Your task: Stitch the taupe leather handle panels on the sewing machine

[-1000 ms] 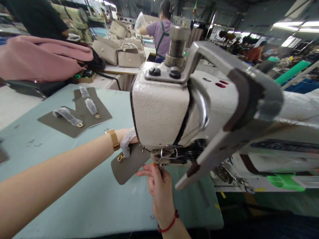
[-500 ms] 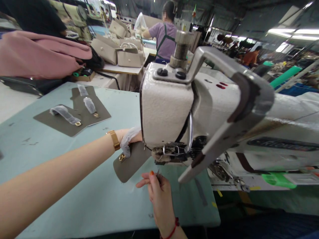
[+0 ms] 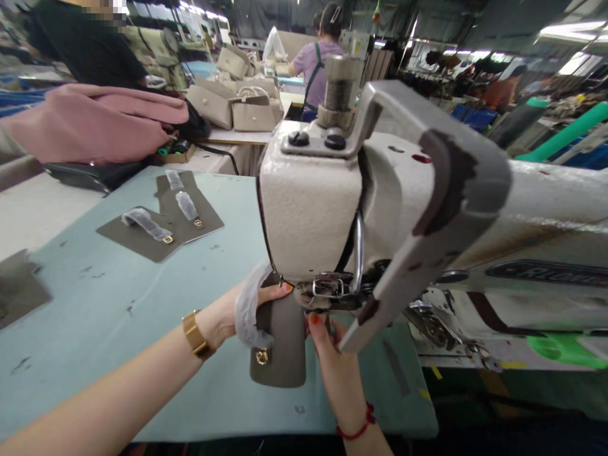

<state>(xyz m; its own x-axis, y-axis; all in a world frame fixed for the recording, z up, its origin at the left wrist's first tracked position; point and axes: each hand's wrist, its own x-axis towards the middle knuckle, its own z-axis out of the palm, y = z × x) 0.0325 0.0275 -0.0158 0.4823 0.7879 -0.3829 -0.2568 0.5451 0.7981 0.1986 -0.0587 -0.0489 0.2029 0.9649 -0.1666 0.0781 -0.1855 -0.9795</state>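
My left hand [image 3: 270,294] grips a taupe leather panel [image 3: 280,345] at the sewing machine's presser foot [image 3: 323,291]. The panel hangs toward me, with its far end under the foot. A gold buckle [image 3: 262,357] sits on it, and a plastic-wrapped strap [image 3: 247,310] curls around my left hand's side. My right hand [image 3: 330,361] is just right of the panel, under the foot. It pinches small dark snips [image 3: 331,329], partly hidden by the machine.
The white sewing machine head [image 3: 308,196] fills the right. Two matching panels [image 3: 137,237] lie on the pale green table [image 3: 118,329], with another at the left edge. Pink fabric [image 3: 95,123], beige handbags [image 3: 254,114], and a co-worker in a lilac shirt [image 3: 318,69] stand beyond.
The panel has swung from pointing left to hanging toward me under the foot. My left hand has moved right with it, and my right hand has moved up and right.
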